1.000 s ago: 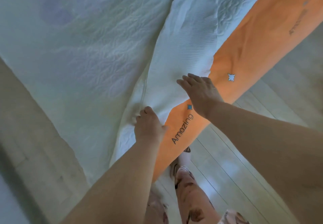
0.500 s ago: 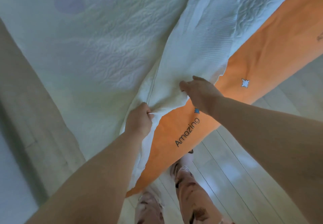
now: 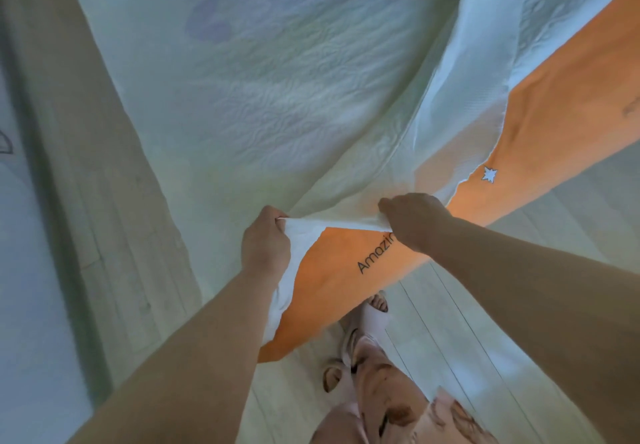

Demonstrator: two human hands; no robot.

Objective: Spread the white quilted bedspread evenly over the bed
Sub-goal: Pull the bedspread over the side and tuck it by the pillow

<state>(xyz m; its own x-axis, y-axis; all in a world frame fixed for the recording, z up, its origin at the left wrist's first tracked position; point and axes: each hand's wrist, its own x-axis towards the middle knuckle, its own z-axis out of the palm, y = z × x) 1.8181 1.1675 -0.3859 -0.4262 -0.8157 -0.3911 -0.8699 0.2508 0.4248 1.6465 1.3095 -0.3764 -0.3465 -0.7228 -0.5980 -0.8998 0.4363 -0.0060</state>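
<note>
Floor at left (image 3: 114, 235): pale boards run along the far side of the bed, where the cloth looks to us to overhang already.
White quilted bedspread (image 3: 277, 97): it lies over most of the bed with its stitched waves up. A long fold runs from the upper right down to our hands, so the near side is not yet flat.
Left grip (image 3: 265, 246): fingers are curled tight round the hem, with the corner drooping below the wrist. We hold here to control that corner.
Hem between the hands (image 3: 332, 227): stretched taut and lifted off the sheet, which we judge readies it for a pull toward us.
Right grip (image 3: 412, 218): clamped on the same hem, set apart from the left grip to keep the edge straight.
Orange sheet (image 3: 554, 114): the side of the bed is uncovered here, showing the word "Amazin" and a star (image 3: 489, 174). This is where the cover must come down.
Floor at right (image 3: 519, 270): our slippered feet (image 3: 375, 305) stand close to the bed.
</note>
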